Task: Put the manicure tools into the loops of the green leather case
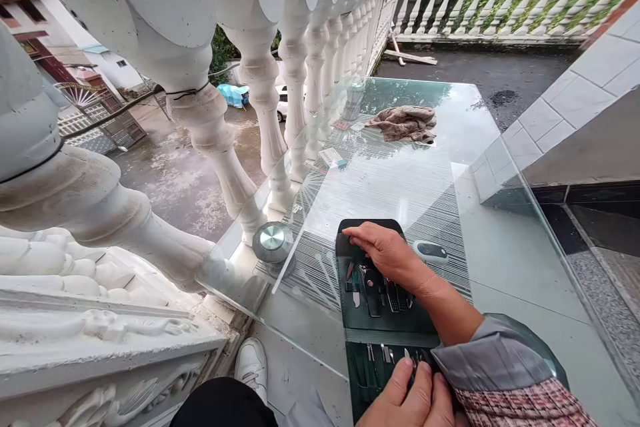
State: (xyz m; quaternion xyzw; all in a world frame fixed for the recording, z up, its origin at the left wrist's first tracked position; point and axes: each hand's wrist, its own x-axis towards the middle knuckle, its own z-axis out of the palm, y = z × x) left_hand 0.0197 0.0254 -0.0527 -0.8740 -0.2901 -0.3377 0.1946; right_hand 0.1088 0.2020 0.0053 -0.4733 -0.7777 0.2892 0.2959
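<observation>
A dark green manicure case [380,327] lies unfolded on the glass tabletop, with nail clippers [371,288] and other small metal tools in its upper panel. Slim metal tools stand in a row of slots in the lower panel. Across the upper flap reaches my right hand [387,250], its fingers stretched to the left near the flap's left edge; its thumb is hidden. Low in the view, my left hand [413,397] is closed over the lower panel, fingertips pressed together at the slim tools. What it pinches is mostly covered by the fingers.
On the glass table [320,227] are a computer mouse [431,252], a round silver-topped object [273,238], a small box [331,158] and a crumpled brown cloth [405,123]. White balusters [260,80] border the left side. A white shoe [251,367] shows below.
</observation>
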